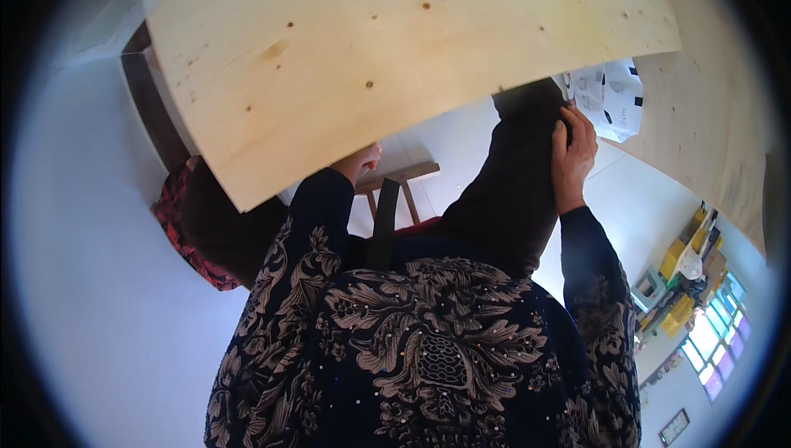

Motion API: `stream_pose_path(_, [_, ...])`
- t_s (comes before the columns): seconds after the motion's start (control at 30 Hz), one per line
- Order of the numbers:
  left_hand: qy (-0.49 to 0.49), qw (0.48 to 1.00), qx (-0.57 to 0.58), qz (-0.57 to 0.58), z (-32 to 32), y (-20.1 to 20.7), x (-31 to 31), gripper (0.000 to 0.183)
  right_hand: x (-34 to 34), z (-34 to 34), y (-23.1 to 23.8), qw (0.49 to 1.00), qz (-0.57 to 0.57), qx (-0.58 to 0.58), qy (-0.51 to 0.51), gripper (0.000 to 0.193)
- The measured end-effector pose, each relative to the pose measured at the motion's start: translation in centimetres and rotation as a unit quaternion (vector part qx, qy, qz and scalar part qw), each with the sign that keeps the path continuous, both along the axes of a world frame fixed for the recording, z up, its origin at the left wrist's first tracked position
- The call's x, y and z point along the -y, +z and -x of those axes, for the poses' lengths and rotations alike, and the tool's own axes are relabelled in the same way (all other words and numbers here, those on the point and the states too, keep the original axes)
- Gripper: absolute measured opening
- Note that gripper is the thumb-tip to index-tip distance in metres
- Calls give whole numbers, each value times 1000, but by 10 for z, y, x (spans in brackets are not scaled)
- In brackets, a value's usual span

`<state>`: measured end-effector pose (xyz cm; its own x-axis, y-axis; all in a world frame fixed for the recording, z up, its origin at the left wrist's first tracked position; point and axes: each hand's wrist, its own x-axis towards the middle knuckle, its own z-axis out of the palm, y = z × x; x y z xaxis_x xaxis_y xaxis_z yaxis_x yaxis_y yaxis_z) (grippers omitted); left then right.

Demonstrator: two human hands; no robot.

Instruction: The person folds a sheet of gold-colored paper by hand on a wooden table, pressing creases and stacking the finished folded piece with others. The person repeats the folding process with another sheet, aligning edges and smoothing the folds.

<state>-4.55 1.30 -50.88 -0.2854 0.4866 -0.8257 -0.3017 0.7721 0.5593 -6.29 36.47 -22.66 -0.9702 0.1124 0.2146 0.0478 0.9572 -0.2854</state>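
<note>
A wide plywood board [395,44], pale with dark knots, spans the top of the view above my lap. My left hand [365,161] is at the board's near edge and partly hidden beneath it; the fingers that show look curled, and whatever they hold cannot be made out. On the right, my right hand [575,156] lies against the knee of my dark trousers [515,164], fingers stretched out and holding nothing that I can see. Close beyond its fingertips is a white printed plastic bag [611,98].
A second wooden board [700,127] curves along the right. Between my legs stands a small wooden stool [416,172]. A dark wooden leg [152,114] is at far left. Yellow boxes [677,316] and other goods lie by a window [717,337] at far right.
</note>
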Motion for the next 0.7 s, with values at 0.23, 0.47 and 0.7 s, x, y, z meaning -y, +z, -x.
stream_pose_path(0.23, [29,995,-42,-83,2,186,-11,13,-14,-10,-17,998,-14,-64,-17,23])
stream_pose_path(0.47, [447,770,-317,-326,-36,386,108,10,-29,-19,-32,994,-14,-108,-22,25])
stream_pose_path(0.7, [600,544,-575,-115,-54,460,267,17,-35,-18,-39,991,4,-130,8,27])
